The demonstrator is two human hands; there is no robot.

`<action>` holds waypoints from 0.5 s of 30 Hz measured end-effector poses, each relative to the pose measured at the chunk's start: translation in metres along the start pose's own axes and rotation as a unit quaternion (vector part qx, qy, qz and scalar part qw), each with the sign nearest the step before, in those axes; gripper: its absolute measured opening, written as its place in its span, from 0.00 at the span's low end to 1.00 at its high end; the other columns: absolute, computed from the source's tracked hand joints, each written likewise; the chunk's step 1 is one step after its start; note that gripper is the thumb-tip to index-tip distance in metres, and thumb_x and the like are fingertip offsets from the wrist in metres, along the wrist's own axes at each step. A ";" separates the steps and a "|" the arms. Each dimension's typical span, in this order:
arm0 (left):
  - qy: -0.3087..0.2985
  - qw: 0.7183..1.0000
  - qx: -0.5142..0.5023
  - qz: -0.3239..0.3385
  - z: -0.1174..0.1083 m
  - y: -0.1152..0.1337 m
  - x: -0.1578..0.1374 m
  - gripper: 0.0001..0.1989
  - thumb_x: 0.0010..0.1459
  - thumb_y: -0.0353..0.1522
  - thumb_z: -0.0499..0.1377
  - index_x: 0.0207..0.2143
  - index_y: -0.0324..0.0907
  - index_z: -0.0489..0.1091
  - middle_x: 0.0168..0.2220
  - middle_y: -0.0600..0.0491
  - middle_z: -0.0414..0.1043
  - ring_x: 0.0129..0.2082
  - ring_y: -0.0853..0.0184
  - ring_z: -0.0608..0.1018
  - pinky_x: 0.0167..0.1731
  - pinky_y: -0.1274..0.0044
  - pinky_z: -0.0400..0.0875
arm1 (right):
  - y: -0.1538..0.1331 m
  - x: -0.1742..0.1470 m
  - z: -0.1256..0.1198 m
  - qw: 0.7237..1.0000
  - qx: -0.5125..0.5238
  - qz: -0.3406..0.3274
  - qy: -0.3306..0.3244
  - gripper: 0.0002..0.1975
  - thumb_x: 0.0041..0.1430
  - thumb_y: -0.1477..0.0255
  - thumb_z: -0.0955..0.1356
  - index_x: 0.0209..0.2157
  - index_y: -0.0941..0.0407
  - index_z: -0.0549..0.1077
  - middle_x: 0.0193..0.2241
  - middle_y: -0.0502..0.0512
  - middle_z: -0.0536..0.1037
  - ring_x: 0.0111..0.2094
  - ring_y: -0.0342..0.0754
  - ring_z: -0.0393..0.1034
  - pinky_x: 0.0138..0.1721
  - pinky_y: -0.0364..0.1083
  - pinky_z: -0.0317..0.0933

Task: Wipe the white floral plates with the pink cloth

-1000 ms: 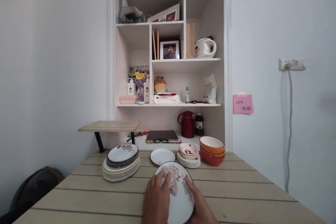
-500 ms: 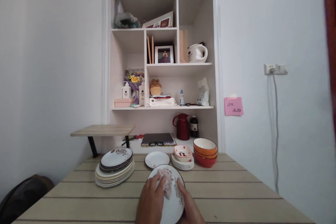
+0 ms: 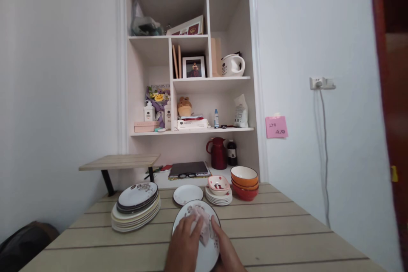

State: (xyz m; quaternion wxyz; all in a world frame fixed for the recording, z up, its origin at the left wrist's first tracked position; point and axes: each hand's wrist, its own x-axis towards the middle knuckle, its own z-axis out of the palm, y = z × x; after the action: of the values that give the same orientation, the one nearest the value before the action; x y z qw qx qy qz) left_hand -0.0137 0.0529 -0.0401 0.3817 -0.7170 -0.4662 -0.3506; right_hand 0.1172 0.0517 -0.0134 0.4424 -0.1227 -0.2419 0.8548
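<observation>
A white plate [image 3: 207, 257] with a dark rim and a flower pattern is tilted up near the front of the table. My right hand [image 3: 225, 244] grips its right edge, thumb on the face and the other fingers hidden behind. Pressed against the plate's face is a pale pink cloth [image 3: 201, 221], held under the closed fingers of my left hand [image 3: 185, 242]. Just beyond lies another white plate [image 3: 188, 194], flat on the table. To the left stands a stack of plates [image 3: 137, 206], dark-rimmed ones on top of cream ones.
Small dishes [image 3: 219, 193] are stacked behind the plate, beside a pile of orange and red bowls [image 3: 245, 182]. A small raised wooden shelf [image 3: 119, 161] stands at the back left. A red jug [image 3: 219, 154] and a laptop-like dark slab [image 3: 188, 168] sit in the wall niche.
The view has turned slightly to the right, so the room's things appear shifted left. My left hand and the cloth have moved slightly on the plate; both hands keep their hold.
</observation>
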 end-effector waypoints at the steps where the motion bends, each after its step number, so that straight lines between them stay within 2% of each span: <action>1: 0.012 1.000 -0.003 0.013 0.004 0.001 -0.001 0.24 0.53 0.22 0.53 0.50 0.53 0.69 0.47 0.55 0.73 0.46 0.65 0.73 0.46 0.73 0.69 | 0.000 0.001 0.000 1.000 -0.001 -0.001 -0.008 0.26 0.47 0.55 0.71 0.41 0.62 0.77 0.39 0.63 0.81 0.46 0.56 0.72 0.50 0.51 0.62; 4: 0.047 0.999 0.007 0.005 0.013 0.001 -0.004 0.26 0.53 0.22 0.53 0.50 0.56 0.68 0.44 0.56 0.74 0.44 0.64 0.73 0.46 0.70 0.67 | -0.002 0.003 0.002 1.000 -0.010 -0.020 -0.019 0.26 0.44 0.57 0.73 0.40 0.62 0.77 0.40 0.61 0.81 0.47 0.56 0.72 0.50 0.50 0.62; 7: 0.038 0.997 0.043 -0.046 0.017 -0.006 -0.003 0.25 0.54 0.21 0.53 0.50 0.54 0.69 0.44 0.53 0.75 0.42 0.63 0.74 0.48 0.65 0.64 | -0.005 0.002 0.006 1.000 -0.022 -0.005 -0.011 0.27 0.42 0.57 0.74 0.40 0.62 0.76 0.38 0.62 0.81 0.45 0.58 0.73 0.49 0.53 0.62; 9: 0.032 0.995 0.060 -0.070 0.018 -0.011 -0.003 0.23 0.54 0.21 0.52 0.49 0.51 0.69 0.44 0.51 0.74 0.42 0.62 0.74 0.46 0.65 0.65 | -0.008 0.002 0.008 1.000 -0.020 0.018 -0.002 0.28 0.44 0.55 0.72 0.41 0.62 0.76 0.37 0.63 0.81 0.44 0.59 0.74 0.49 0.55 0.63; 11: 0.039 0.996 0.059 -0.057 0.021 -0.013 -0.004 0.22 0.54 0.21 0.52 0.48 0.49 0.70 0.42 0.50 0.75 0.41 0.62 0.75 0.42 0.68 0.67 | -0.010 0.001 0.006 1.000 -0.011 0.024 0.007 0.27 0.47 0.54 0.70 0.41 0.62 0.76 0.35 0.64 0.81 0.42 0.59 0.74 0.48 0.56 0.63; 15: 0.091 0.995 0.004 0.028 0.032 0.000 -0.008 0.20 0.54 0.22 0.50 0.44 0.49 0.72 0.37 0.50 0.75 0.36 0.63 0.75 0.37 0.72 0.69 | -0.013 0.001 -0.002 0.999 0.005 0.023 0.023 0.27 0.49 0.53 0.68 0.39 0.62 0.76 0.32 0.64 0.81 0.39 0.58 0.75 0.45 0.56 0.65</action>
State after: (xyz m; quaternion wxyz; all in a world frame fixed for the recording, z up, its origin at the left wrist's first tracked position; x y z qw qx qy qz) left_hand -0.0119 0.0779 -0.0622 0.4350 -0.6932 -0.4109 -0.4017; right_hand 0.1263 0.0594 -0.0080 0.4286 -0.1450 -0.2242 0.8631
